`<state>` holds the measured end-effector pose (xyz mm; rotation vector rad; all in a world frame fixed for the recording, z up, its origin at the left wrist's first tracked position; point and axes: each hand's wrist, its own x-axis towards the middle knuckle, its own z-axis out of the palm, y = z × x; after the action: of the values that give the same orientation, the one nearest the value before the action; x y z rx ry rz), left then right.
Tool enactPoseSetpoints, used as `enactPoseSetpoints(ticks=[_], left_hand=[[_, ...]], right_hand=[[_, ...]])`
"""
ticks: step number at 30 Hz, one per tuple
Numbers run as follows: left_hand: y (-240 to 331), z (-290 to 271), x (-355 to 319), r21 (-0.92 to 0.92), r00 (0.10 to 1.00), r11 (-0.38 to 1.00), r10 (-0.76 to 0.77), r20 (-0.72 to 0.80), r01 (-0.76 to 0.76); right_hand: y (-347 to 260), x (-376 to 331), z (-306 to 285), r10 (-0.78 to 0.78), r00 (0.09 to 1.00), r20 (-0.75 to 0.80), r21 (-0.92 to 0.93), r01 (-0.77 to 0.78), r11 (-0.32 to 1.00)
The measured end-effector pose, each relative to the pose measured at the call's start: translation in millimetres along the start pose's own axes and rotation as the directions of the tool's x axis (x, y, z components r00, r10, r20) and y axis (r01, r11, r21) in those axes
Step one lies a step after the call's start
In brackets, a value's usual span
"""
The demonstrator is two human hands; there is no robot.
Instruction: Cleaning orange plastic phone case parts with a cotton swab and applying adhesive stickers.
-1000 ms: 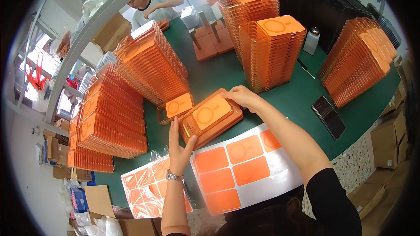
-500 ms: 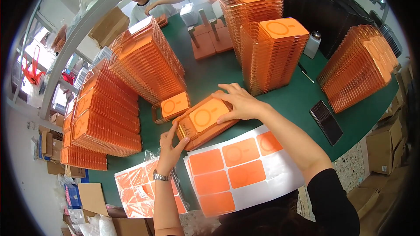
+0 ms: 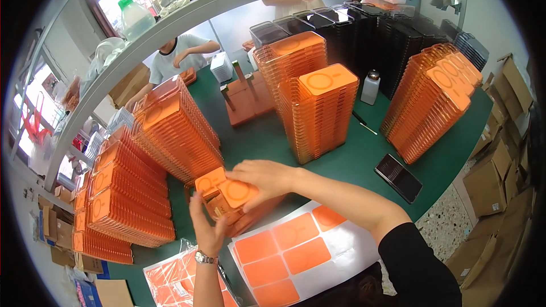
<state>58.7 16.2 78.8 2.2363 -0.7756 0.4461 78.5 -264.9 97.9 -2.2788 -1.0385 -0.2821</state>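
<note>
Right hand (image 3: pixel 266 175) lies palm-down on an orange sticker (image 3: pixel 238 191), fingers spread flat, pressing it onto the orange tray (image 3: pixel 239 213) on the green table (image 3: pixel 347 162). Left hand (image 3: pixel 206 228) grips the tray's near edge, fingers curled. Sticker sheet (image 3: pixel 296 250) lies just beside; tray stacks (image 3: pixel 170 131) behind.

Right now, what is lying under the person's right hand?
Under the right hand is an orange label with a ring outline, on top of an orange tray. The left hand steadies the tray. What the tray holds is covered.
</note>
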Motion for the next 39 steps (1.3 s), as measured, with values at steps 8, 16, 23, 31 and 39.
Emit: enactPoseSetpoints(ticks=[8, 16, 23, 31, 39], left_hand=[[80.4, -16.2, -34.1, -0.297, 0.984, 0.953, -0.007, 0.178, 0.060], [116.9, 53.1, -95.1, -0.130, 0.876, 0.991, 0.079, 0.475, -0.019], [117.6, 63.8, -116.7, 0.024, 0.873, 0.996, 0.066, 0.483, -0.089], [118.6, 69.3, -121.3, 0.030, 0.896, 0.996, 0.063, 0.440, -0.085], [119.6, 68.1, -120.1, 0.033, 0.901, 0.996, 0.055, 0.430, -0.077]], right_hand=[[-32.8, -41.5, -237.4, 0.149, 0.932, -0.329, -0.308, -0.255, 0.917], [22.3, -63.2, -271.2, 0.626, 0.780, 0.015, -0.225, -0.607, 0.762], [21.6, -57.5, -288.2, 0.705, 0.701, 0.106, -0.246, -0.668, 0.702], [26.6, -60.8, -286.9, 0.694, 0.710, 0.114, -0.143, -0.680, 0.719], [24.0, -63.6, -283.2, 0.690, 0.718, 0.094, -0.168, -0.671, 0.722]])
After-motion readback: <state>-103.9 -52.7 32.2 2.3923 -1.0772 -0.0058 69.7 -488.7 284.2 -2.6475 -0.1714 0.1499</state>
